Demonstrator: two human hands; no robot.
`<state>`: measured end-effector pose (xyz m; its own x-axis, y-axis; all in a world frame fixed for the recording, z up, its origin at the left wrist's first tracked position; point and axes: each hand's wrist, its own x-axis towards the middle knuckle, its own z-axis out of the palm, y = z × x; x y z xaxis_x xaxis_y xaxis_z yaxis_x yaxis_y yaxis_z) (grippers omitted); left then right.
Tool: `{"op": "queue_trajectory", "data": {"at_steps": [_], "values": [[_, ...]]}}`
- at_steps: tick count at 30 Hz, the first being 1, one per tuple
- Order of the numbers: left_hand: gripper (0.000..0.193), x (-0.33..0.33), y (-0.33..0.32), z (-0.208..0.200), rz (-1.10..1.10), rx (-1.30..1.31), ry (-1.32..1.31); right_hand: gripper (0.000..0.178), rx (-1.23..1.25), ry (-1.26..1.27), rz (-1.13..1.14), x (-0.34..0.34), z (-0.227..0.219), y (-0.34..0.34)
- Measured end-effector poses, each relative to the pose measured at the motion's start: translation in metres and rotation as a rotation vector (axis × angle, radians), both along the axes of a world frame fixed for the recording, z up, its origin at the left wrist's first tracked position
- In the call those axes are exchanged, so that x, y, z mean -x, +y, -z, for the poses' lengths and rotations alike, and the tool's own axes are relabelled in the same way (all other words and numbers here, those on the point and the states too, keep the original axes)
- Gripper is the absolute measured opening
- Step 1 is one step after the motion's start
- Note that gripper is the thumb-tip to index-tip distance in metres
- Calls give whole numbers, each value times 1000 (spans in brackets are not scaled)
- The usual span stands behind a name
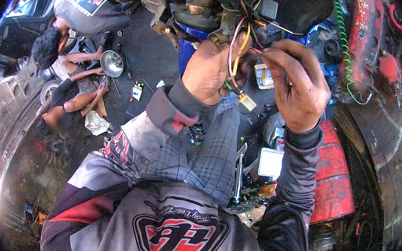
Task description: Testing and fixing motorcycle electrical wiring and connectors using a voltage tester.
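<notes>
My left hand (205,70) is closed around a bundle of thin wires (239,58), yellow, white and others, below a motorcycle-like frame (162,4). From the bundle's lower end hangs a pale plastic connector (247,102), just beside my left wrist. My right hand (302,84) faces it, thumb and forefinger pinched together at a thin reddish wire end. Its fingertips are close to my left fingers, which the wires partly cover. Above both hands, more wires run up near a small dark box (268,8).
Two people work on the floor at left, near a shiny metal bowl (112,63) and scattered tools. At right stand a red tank (335,174), a red machine (364,44) and a coiled green hose (347,57). A white-faced mirror (270,162) lies beside my right forearm.
</notes>
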<state>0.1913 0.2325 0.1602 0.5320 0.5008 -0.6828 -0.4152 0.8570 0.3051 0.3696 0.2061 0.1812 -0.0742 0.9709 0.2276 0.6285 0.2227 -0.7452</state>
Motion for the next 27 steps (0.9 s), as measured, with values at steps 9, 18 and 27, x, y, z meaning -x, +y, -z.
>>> {"op": "queue_trajectory", "data": {"at_steps": [9, 18, 27], "values": [[24, -11, -12, 13, -57, -155, 154, 21, -70, -14, 84, 13, 13, 0], [21, -23, -6, 9, -238, 76, 83, 22, -43, 28, 222, 24, 19, -9], [23, -3, -3, 11, -125, 102, -15, 10, 175, 337, 184, 18, 18, -14]]}}
